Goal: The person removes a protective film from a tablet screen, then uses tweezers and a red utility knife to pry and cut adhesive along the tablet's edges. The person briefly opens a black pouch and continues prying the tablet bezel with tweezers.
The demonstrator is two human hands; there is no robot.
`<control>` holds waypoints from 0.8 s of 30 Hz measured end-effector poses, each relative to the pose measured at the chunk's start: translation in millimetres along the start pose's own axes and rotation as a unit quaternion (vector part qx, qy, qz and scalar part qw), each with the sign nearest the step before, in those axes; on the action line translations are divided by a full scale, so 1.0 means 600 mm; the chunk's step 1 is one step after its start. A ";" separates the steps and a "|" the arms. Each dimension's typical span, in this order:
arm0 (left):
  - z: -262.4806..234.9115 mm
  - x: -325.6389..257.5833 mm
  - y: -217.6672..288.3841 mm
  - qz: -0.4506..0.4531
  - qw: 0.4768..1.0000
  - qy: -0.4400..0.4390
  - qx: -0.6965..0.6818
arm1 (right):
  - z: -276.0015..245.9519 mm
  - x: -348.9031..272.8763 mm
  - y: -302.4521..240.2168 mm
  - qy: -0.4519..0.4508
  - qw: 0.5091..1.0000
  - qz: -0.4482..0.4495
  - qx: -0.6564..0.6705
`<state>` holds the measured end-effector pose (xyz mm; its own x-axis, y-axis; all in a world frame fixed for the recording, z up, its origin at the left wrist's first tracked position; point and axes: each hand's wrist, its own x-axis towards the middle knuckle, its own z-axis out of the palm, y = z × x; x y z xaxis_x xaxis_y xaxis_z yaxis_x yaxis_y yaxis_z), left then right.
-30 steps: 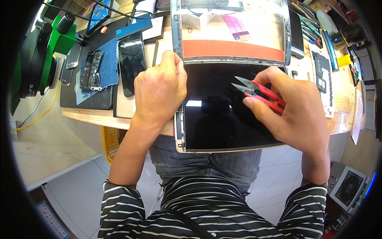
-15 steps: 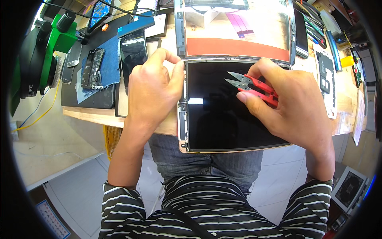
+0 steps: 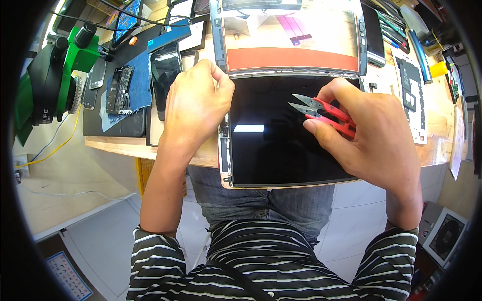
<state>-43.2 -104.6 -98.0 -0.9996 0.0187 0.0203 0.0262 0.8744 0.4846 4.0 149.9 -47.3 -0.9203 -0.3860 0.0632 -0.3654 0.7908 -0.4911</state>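
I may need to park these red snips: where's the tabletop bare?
Bare wooden tabletop shows right of the white panel; a narrower strip lies between the left forearm and the opened tablet. Crowded: left, with phone and circuit board on blue cloth; upper right, with pen-like tools.

Premises: by appearance, an electronics repair workshop. Evidence: a wooden bench (image 3: 205, 158) bearing an opened tablet (image 3: 271, 155), a bare circuit board (image 3: 119, 90) by blue cloth (image 3: 140, 80), a dark phone (image 3: 165, 64) and clustered hand tools (image 3: 392, 31). Red-handled snips (image 3: 330, 109) are held over the tablet. A green-and-black instrument stand (image 3: 83, 56) stands at left.
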 end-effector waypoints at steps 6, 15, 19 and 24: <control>0.013 -0.004 -0.012 0.036 0.999 0.008 0.022 | 0.000 -0.010 0.012 0.006 1.000 -0.009 -0.008; -0.001 -0.029 -0.016 0.035 0.990 0.078 -0.112 | 0.003 0.002 0.018 0.023 0.999 -0.046 -0.010; -0.001 -0.024 -0.034 0.025 0.990 0.038 -0.130 | 0.005 0.012 0.009 0.023 0.999 -0.048 -0.010; -0.004 -0.016 -0.015 0.014 0.996 0.029 -0.083 | 0.005 0.015 -0.003 0.013 0.999 -0.048 -0.015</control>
<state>-34.0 -113.9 -100.5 -0.9965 0.0101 0.0835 0.0600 0.7812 0.6214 -3.5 143.6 -48.5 -0.8838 -0.4492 0.1308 -0.4560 0.7645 -0.4557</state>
